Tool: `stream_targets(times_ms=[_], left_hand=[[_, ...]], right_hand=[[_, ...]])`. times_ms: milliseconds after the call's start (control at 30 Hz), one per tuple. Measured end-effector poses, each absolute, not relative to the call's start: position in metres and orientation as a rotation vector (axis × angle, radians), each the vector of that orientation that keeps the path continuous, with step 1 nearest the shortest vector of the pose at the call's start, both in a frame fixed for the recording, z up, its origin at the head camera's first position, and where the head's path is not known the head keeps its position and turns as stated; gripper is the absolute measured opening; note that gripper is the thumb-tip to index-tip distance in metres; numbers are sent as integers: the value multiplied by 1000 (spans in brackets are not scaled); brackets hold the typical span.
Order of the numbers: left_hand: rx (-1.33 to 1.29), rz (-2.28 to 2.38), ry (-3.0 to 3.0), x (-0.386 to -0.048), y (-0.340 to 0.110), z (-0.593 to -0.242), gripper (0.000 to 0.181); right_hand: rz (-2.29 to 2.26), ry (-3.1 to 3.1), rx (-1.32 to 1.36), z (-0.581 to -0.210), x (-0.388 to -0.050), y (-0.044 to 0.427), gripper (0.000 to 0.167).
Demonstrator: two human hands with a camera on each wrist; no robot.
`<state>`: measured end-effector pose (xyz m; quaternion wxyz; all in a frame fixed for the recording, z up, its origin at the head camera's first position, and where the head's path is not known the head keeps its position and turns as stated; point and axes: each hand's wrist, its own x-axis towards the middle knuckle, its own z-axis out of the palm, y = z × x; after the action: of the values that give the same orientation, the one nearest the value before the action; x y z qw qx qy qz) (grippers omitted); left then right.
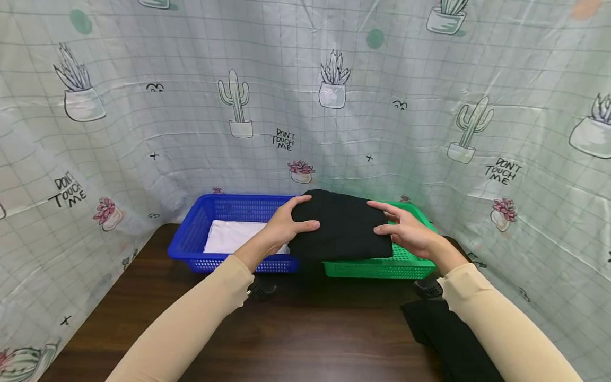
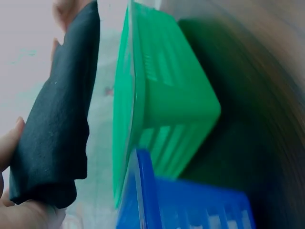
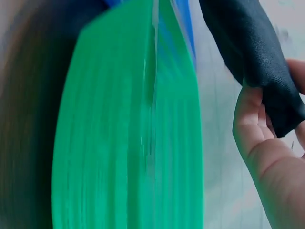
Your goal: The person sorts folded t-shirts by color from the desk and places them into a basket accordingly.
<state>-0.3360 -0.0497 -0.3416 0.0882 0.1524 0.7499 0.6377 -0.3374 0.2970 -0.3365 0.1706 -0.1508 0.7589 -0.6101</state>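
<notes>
A person holds a folded black cloth (image 1: 341, 228) in the air with two bare hands, above the table (image 1: 305, 334) and over the left part of a green basket (image 1: 382, 269). The left hand (image 1: 281, 228) pinches the bundle's left end, its thumb and fingers parted only by the thickness of the fabric. The right hand (image 1: 412, 231) grips the opposite end in the same manner, thumb on one face and fingers on the other. Seen from the wrists, the cloth hangs just above the basket rims, apart from them, its folded layers showing at the end by the left hand.

To the left of the green basket stands a blue basket (image 1: 215, 264), its right end partly hidden behind the bundle in the head view. A white cloth (image 1: 234, 235) lies inside it. A second black cloth (image 1: 448, 323) rests on the dark wood at the right, partly covered by the right forearm in its pale sleeve (image 1: 506, 323). Behind the baskets hangs a pale gridded sheet (image 1: 296, 95), printed with potted cacti, pink succulents and the words "Don't touch me."
</notes>
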Motion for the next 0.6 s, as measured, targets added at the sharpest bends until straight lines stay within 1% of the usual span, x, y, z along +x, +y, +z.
stream_targets(times_ms=[167,367,600], left_hand=[[441,1926,2227,-353,-11,-344,71],[402,1913,2216,-370,29,-356,65],[338,1855,2220,-380,57,-370,65]], right_hand=[[-1828,2113,-363,-340,-347,328,79],[-1850,2122,-288,-352,-355,356,80],[-1773,2216,-205,-366,-365,376,79]])
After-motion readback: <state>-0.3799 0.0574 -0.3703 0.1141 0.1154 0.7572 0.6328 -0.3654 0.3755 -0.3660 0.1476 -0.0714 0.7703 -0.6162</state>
